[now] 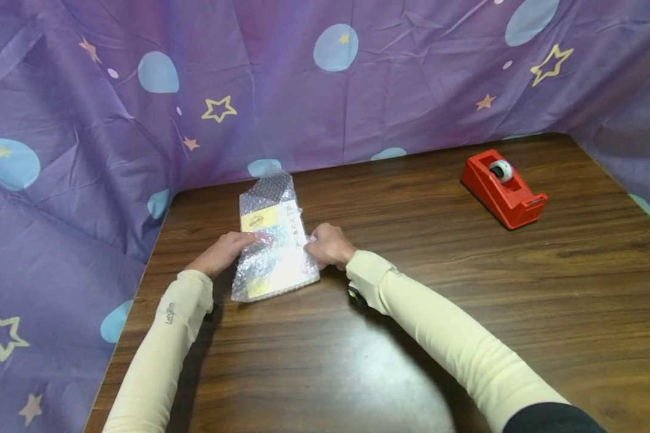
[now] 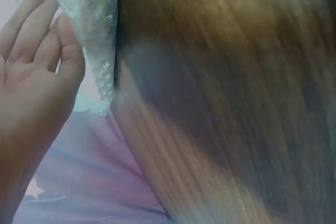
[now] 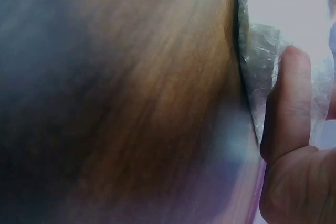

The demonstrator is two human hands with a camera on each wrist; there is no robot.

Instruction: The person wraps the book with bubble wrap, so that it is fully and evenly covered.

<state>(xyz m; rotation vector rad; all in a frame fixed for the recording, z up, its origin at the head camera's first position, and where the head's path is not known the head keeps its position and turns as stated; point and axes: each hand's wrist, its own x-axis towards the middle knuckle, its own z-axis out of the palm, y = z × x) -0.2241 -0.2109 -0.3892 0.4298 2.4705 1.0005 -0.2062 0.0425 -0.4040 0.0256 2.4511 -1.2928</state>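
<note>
A flat white and yellow package (image 1: 281, 264) in clear bubble wrap lies on the table, slightly tilted in the head view. Loose bubble wrap (image 1: 274, 185) extends past its far end. My left hand (image 1: 224, 251) rests at the package's left side, its fingertips over the top; the left wrist view shows those fingers nearly straight along the wrap. At the right edge, my right hand (image 1: 330, 245) pinches the bubble wrap with its fingers curled. The right thumb (image 3: 294, 98) lies along the wrap in the right wrist view, where glare washes out the package's surface.
A red tape dispenser (image 1: 501, 189) with a roll of tape (image 1: 501, 171) stands at the back right of the brown wooden table (image 1: 439, 252). Behind the table and down its left side hangs a purple curtain (image 1: 281, 78) with stars.
</note>
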